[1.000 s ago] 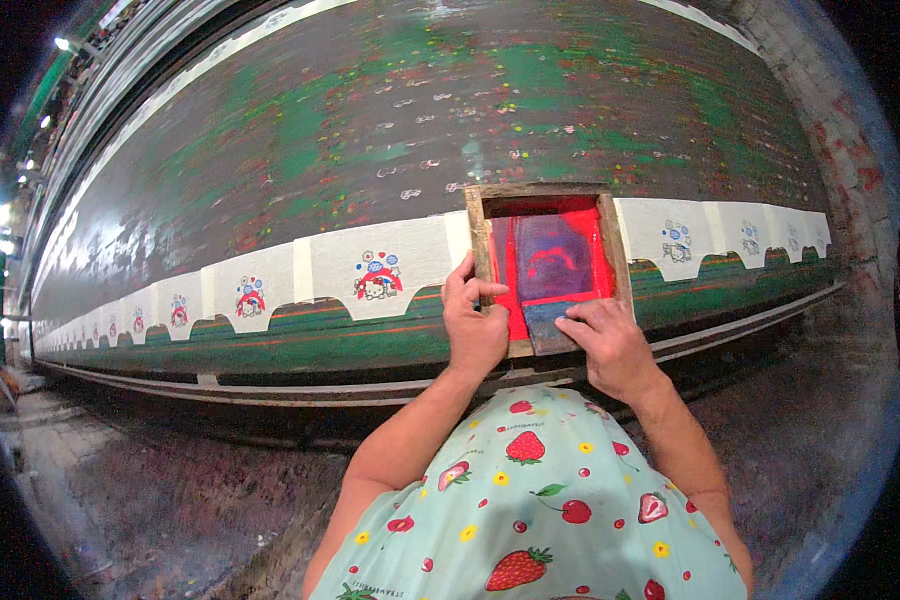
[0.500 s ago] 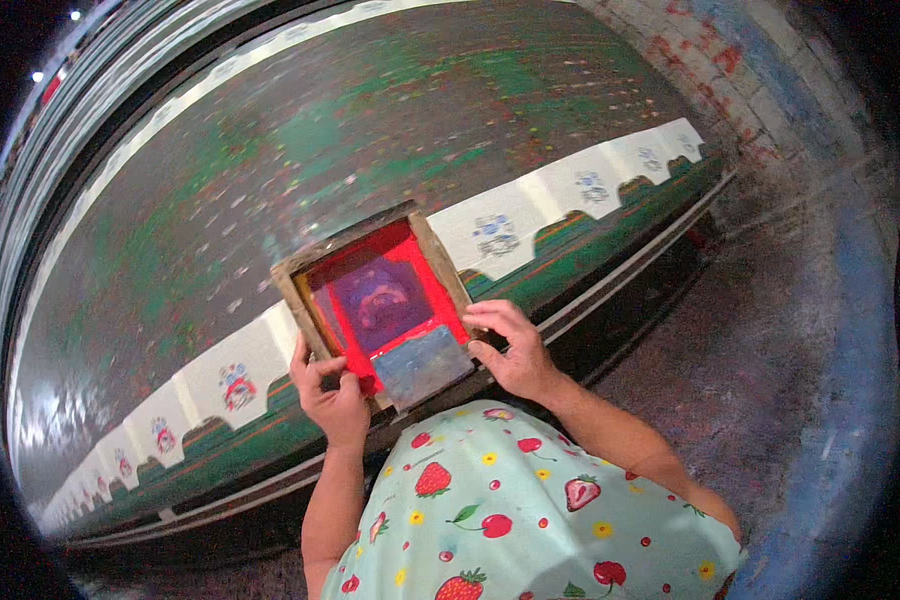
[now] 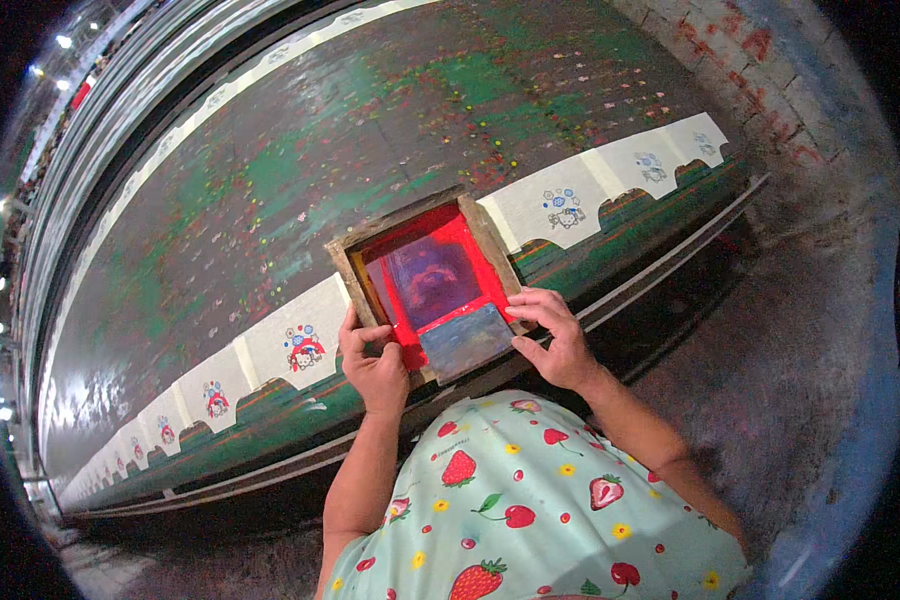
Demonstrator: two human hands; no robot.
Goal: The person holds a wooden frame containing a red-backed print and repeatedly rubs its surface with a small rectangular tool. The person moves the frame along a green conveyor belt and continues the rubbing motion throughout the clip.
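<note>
A wooden-framed printing screen (image 3: 396, 217) is between my hands at the near edge of a long table. Its mesh (image 3: 432, 279) looks dark purple, bordered by bright red. A flat grey-blue panel (image 3: 467, 343) covers the near end of the frame. My left hand (image 3: 375, 364) grips the frame's left side near its lower corner, fingers bent. On the right side, my right hand (image 3: 555, 338) pinches the rim between thumb and fingers. White cut pieces lie on both sides: the left one bears a red-and-blue print (image 3: 305, 348), the right one a blue-and-grey print (image 3: 564, 209). What lies under the screen is hidden.
The long table (image 3: 300, 180) is dark, with green patches and paint specks. A row of white pieces follows its near edge, another its far edge. A pale rail (image 3: 660, 265) runs along the near side. A block wall (image 3: 770, 90) stands at the right.
The whole view has shifted, so table, prints and screen sit farther right in the picture, and it is less blurred. Both hands keep their hold on the frame.
</note>
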